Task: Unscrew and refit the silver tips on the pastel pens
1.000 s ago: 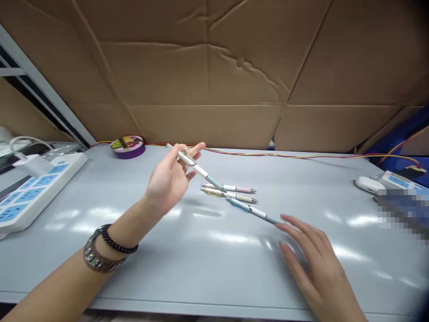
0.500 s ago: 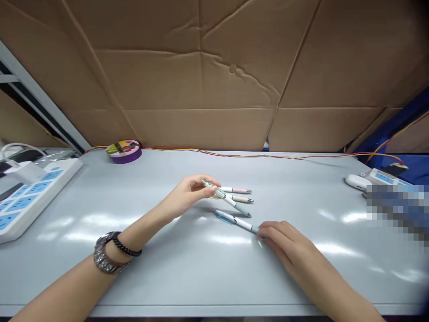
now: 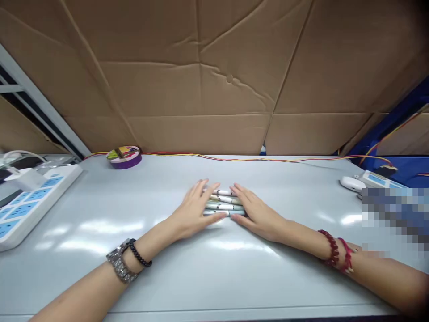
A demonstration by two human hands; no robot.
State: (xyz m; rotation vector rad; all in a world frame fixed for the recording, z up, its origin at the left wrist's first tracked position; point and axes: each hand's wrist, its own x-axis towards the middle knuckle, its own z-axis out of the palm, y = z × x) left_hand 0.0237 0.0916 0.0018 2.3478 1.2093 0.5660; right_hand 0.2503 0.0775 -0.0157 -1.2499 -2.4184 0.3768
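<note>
Several white pens with pastel parts lie side by side in a row on the grey table. My left hand spreads over their left ends, its thumb along the near side and its fingers towards the far side. Over the right ends rests my right hand, fingers stretched out and thumb by the nearest pen. Both hands touch the row, and they cover the pens' ends. Neither hand is closed around a pen.
A round purple tin stands at the back left. Power strips lie at the left and right, with a white mouse-like object near the right one. Thin red and yellow wires run along the cardboard wall.
My left hand has laid down the green pen and opened over the row. My right hand has moved left and forward, bringing the blue pen alongside. The pens now lie parallel.
</note>
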